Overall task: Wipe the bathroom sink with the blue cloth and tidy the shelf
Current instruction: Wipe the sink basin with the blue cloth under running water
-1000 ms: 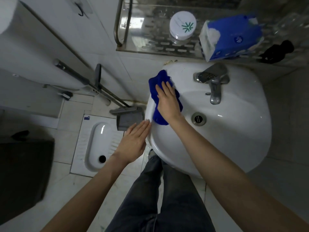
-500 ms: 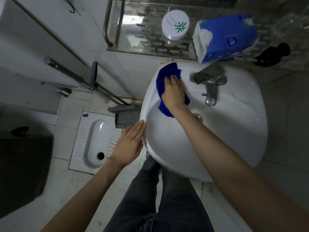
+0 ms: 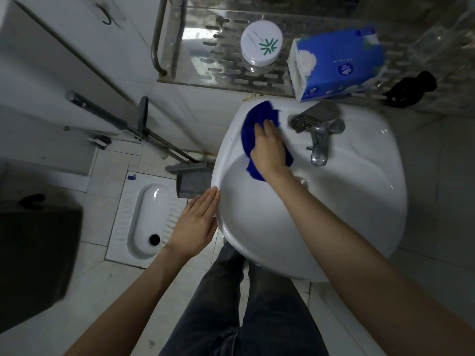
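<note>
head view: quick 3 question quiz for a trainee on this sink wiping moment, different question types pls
1. True or false: the right hand presses the blue cloth on the sink rim, left of the tap.
2. Multiple choice: what is the left hand doing? A) gripping the tap B) lying open and flat at the sink's left edge C) holding the cloth
3. Fill in: on the shelf, the white-lidded jar stands to the ____ of the blue tissue pack.

Key: 1 true; 2 B; 3 left
</note>
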